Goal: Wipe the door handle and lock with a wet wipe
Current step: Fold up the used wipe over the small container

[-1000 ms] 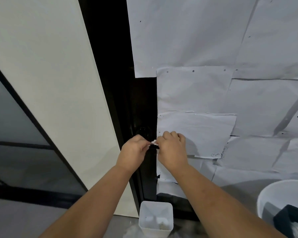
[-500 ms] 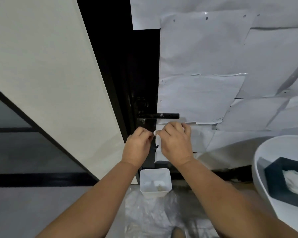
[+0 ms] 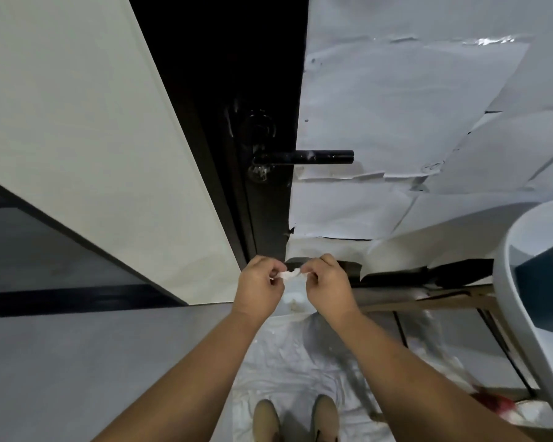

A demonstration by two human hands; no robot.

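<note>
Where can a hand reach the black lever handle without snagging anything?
Open space lies below the black lever handle, above both hands pinching the white wet wipe. It is tight left of the lever, against the white door frame, and behind, at loose paper sheets.

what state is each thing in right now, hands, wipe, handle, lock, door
left hand: pinches one end of the wet wipe
right hand: pinches the other end
wet wipe: small and crumpled, held between both hands, off the door
door handle: level, untouched, pale specks on it
lock: below the handle, untouched
door: black, mostly covered by taped paper sheets
</note>
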